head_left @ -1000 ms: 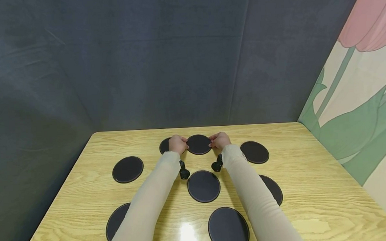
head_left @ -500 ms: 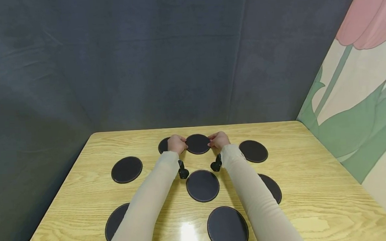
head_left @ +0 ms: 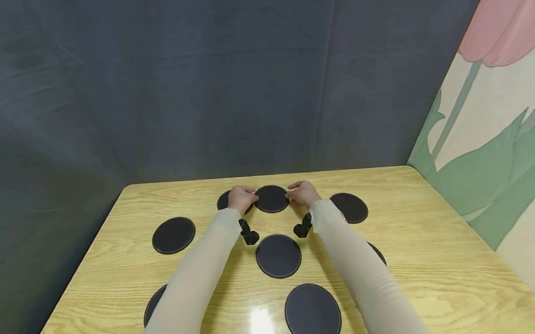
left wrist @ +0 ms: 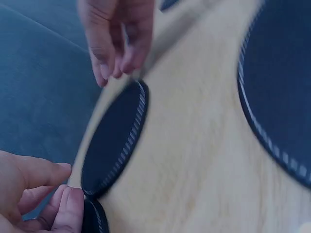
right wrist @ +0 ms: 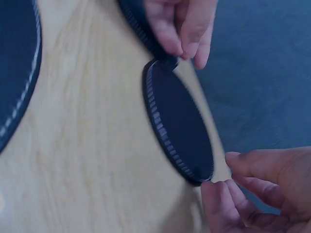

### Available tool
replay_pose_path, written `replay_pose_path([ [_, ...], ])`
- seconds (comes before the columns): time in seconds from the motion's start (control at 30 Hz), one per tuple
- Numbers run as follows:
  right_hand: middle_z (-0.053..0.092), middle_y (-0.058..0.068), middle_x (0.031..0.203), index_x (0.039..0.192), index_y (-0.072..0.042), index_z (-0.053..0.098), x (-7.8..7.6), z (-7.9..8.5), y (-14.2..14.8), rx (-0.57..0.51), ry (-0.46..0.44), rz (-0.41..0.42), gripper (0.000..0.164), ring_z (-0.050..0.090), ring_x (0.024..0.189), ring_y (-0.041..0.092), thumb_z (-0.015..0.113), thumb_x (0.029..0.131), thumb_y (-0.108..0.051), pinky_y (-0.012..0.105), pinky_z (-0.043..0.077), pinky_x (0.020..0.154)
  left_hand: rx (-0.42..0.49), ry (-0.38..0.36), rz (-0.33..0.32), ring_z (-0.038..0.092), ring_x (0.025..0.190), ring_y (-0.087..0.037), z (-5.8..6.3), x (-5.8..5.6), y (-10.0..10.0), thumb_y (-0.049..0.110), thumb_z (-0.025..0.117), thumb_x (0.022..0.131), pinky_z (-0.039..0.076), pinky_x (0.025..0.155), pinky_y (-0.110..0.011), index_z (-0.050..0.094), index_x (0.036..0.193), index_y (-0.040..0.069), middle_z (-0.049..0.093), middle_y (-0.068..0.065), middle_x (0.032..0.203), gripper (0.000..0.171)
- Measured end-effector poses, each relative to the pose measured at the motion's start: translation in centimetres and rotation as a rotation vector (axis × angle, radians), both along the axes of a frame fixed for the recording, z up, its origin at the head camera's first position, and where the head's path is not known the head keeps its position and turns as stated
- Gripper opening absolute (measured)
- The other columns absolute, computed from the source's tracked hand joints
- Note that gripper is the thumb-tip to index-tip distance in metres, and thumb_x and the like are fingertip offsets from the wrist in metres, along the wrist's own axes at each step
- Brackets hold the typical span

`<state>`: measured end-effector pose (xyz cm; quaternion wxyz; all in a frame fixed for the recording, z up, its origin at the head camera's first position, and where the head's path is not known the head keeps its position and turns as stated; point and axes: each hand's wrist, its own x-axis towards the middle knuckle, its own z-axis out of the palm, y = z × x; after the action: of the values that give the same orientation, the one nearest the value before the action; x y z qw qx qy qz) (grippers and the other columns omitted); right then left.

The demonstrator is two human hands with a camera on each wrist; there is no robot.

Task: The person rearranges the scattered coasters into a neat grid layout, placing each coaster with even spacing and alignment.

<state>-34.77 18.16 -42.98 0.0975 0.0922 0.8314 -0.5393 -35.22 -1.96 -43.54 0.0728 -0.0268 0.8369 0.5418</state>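
Observation:
A round black coaster (head_left: 271, 199) with light stitching round its rim lies near the table's far edge, between my two hands. My left hand (head_left: 241, 198) is at its left side, over a second coaster (head_left: 224, 199) that it partly covers. At the right side is my right hand (head_left: 303, 193). In the left wrist view the thumb and fingers of the left hand (left wrist: 36, 199) stand apart, with nothing pinched. The right wrist view shows the right hand (right wrist: 265, 187) with its fingertips right by the rim and a gap between thumb and fingers.
More coasters lie spread over the wooden table (head_left: 415, 220): one in the middle (head_left: 278, 256), one at the front (head_left: 313, 314), others to the left (head_left: 173, 235) and right (head_left: 349, 207). The forearms partly cover some. A dark curtain (head_left: 227, 88) hangs behind.
Both hands have loosened from the far coaster's rim. My left hand has shifted a little left, and the fingers have spread. The head view has turned slightly.

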Motion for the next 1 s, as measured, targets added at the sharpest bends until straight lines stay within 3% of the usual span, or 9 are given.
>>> replay_pose_path([
  [0.17, 0.051, 0.029, 0.133, 0.139, 0.008, 0.045, 1.3, 1.8, 0.9, -0.149, 0.014, 0.075, 0.045, 0.056, 0.110, 0.033, 0.052, 0.096, -0.001, 0.045, 0.048, 0.102, 0.230, -0.022, -0.080, 0.057, 0.120, -0.033, 1.7, 0.8, -0.3, -0.001, 0.059, 0.092, 0.049, 0.102, -0.041, 0.058, 0.129, -0.004, 0.056, -0.021, 0.134, 0.037],
  [0.3, 0.042, 0.029, 0.142, 0.141, 0.007, 0.042, 2.4, 2.9, 1.9, -0.206, 0.035, 0.154, 0.044, 0.043, 0.130, 0.041, 0.049, 0.098, -0.004, 0.047, 0.043, 0.107, 0.322, -0.052, -0.155, 0.053, 0.125, -0.034, 3.0, 1.6, -0.6, -0.001, 0.057, 0.094, 0.046, 0.105, -0.039, 0.055, 0.131, -0.006, 0.049, -0.023, 0.140, 0.038],
  [0.43, 0.040, 0.027, 0.142, 0.140, 0.003, 0.043, 3.6, 3.8, 2.6, -0.222, 0.050, 0.196, 0.042, 0.040, 0.132, 0.042, 0.048, 0.100, -0.008, 0.045, 0.044, 0.107, 0.328, -0.067, -0.202, 0.054, 0.125, -0.031, 3.9, 2.7, -1.1, 0.002, 0.058, 0.095, 0.047, 0.104, -0.037, 0.057, 0.130, -0.001, 0.050, -0.021, 0.139, 0.035],
  [0.67, 0.052, 0.014, 0.122, 0.138, 0.002, 0.046, 5.7, 4.5, 3.5, -0.187, 0.063, 0.243, 0.040, 0.051, 0.115, 0.033, 0.050, 0.100, -0.008, 0.040, 0.052, 0.097, 0.281, -0.063, -0.263, 0.056, 0.122, -0.030, 5.1, 5.1, -2.1, 0.006, 0.059, 0.095, 0.049, 0.102, -0.040, 0.060, 0.128, 0.002, 0.053, -0.019, 0.135, 0.033],
  [0.83, 0.053, 0.014, 0.117, 0.137, 0.005, 0.047, 7.5, 4.3, 3.7, -0.184, 0.054, 0.289, 0.039, 0.054, 0.104, 0.027, 0.051, 0.100, -0.008, 0.046, 0.051, 0.098, 0.257, -0.072, -0.279, 0.057, 0.117, -0.033, 5.0, 6.9, -2.6, 0.007, 0.061, 0.094, 0.053, 0.095, -0.037, 0.063, 0.125, 0.002, 0.059, -0.017, 0.123, 0.031],
  [1.0, 0.055, 0.008, 0.106, 0.136, 0.010, 0.045, 9.1, 3.5, 3.5, -0.196, 0.043, 0.317, 0.041, 0.056, 0.095, 0.018, 0.052, 0.100, -0.008, 0.051, 0.049, 0.099, 0.234, -0.049, -0.307, 0.062, 0.103, -0.032, 4.3, 8.4, -2.9, 0.005, 0.063, 0.093, 0.056, 0.089, -0.037, 0.064, 0.123, 0.000, 0.064, -0.011, 0.103, 0.031],
])
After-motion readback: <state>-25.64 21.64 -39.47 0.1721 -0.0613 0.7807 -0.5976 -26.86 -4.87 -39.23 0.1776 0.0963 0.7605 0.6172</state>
